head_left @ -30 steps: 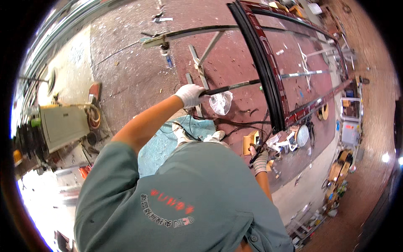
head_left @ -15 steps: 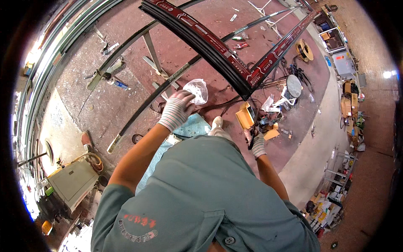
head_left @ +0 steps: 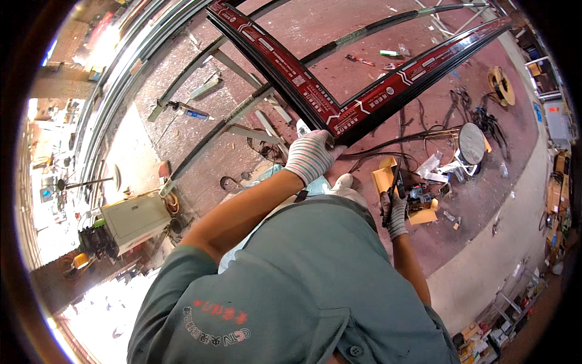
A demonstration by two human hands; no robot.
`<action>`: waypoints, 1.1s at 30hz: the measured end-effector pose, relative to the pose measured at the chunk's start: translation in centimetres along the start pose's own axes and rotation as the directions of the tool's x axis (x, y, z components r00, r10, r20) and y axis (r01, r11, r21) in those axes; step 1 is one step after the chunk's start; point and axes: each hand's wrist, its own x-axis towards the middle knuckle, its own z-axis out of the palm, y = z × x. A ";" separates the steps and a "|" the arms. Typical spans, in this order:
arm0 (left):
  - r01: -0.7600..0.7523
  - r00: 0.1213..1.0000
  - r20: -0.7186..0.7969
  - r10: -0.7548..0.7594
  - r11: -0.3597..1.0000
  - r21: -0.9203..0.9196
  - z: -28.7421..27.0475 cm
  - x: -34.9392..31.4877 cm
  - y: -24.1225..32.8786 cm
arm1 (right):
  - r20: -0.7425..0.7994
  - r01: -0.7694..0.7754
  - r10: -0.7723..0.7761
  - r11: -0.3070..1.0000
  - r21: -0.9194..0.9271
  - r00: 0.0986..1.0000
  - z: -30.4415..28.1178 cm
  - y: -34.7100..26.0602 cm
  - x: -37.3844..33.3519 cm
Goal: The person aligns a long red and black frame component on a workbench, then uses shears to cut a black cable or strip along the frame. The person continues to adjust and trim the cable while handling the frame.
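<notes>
White characters [head_left: 347,115] are running in short lines along the red film [head_left: 357,110] on both visible sides of the dark frame [head_left: 376,112]. Left of its near corner, one side is bearing a small square code [head_left: 298,79]; right of that corner, the other is showing a round white emblem [head_left: 390,91]. The grey-green shirt [head_left: 291,267] is carrying red characters [head_left: 221,310] next to a curved row of lettering [head_left: 218,332]. Print on the blue-and-white tube [head_left: 196,113] is staying too small to read.

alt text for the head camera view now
A gloved left hand touches the near corner of a red-and-black frame above a littered floor; the gloved right hand holds a black object beside an open cardboard box.
</notes>
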 end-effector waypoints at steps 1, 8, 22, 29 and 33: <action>0.055 0.998 0.002 -0.055 0.998 -0.008 0.4 0.4 0.7 | -0.008 -0.040 0.041 0.994 0.104 0.999 -1.8 1.3 1.3; 0.372 0.923 0.201 -0.329 0.896 -0.242 2.1 1.9 2.4 | 0.029 0.189 -0.191 0.980 0.062 0.981 -7.9 0.4 5.9; 0.313 0.877 0.480 0.021 0.734 -0.603 3.3 3.2 7.4 | 0.093 -0.049 0.010 0.901 0.431 0.996 -4.4 -6.1 5.1; 0.259 0.940 0.341 0.032 0.584 -0.769 4.6 3.7 3.6 | 0.130 0.235 -0.249 0.965 0.114 0.960 -1.8 -11.7 0.7; 0.265 0.908 0.377 0.180 0.449 -0.853 3.1 4.2 4.1 | 0.195 0.202 -0.236 0.963 0.181 0.952 -2.5 -12.5 0.5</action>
